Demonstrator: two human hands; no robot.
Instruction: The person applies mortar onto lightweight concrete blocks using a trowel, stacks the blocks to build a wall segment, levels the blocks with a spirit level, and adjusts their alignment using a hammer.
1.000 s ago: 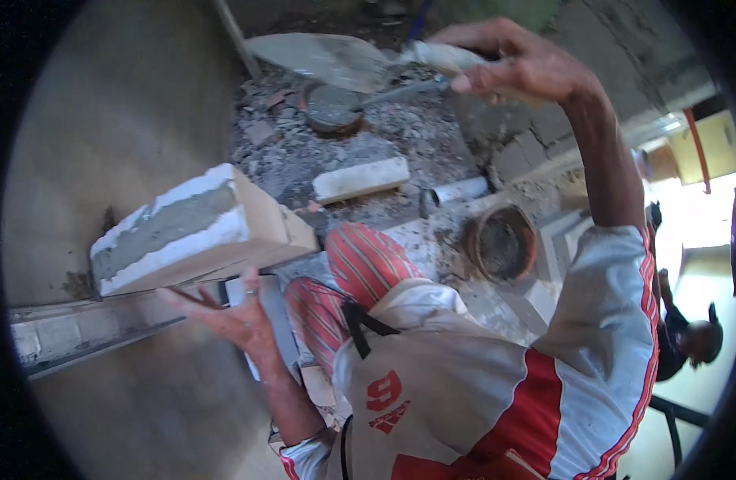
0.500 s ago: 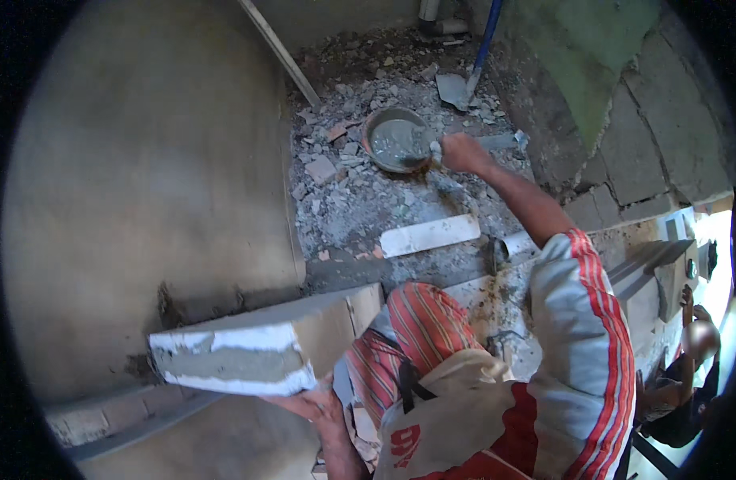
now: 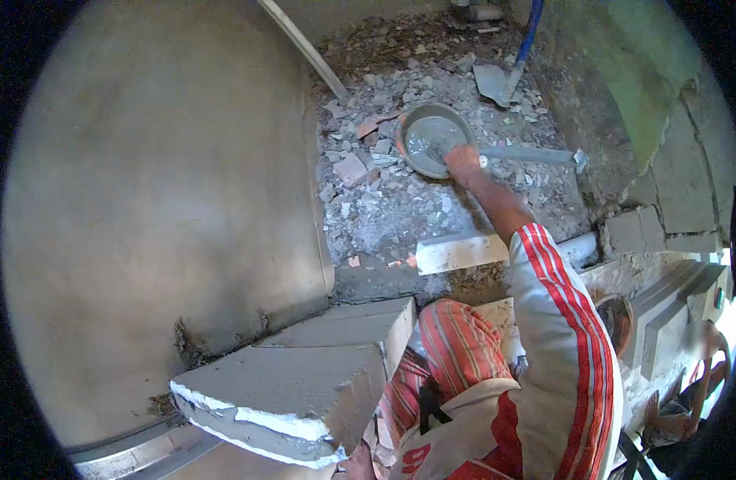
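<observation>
My right hand (image 3: 464, 162) is closed in a fist at the near right rim of a round basin (image 3: 400, 144) of wet grey mortar (image 3: 432, 138). From the fist sticks the pale end of a trowel handle (image 3: 484, 162); its blade is out of sight. At the lower edge, my left hand (image 3: 358, 464) is beside the underside of a mortar-coated grey block (image 3: 296, 376) with white strips along its end. Most of that hand, fingers included, is hidden by the block, which juts from the plastered wall (image 3: 160, 200).
Broken rubble (image 3: 360, 172) covers the ground around the basin. A shovel (image 3: 493, 84) with a blue handle leans at the far right, and a grey straight bar (image 3: 536, 154) lies near the basin. A white board (image 3: 460, 254) is closer in. Another person (image 3: 696, 392) is at the right.
The view has shifted, so most things sit further right. My right fist has turned and moved down against the basin's near rim. My left hand has become mostly hidden by the block.
</observation>
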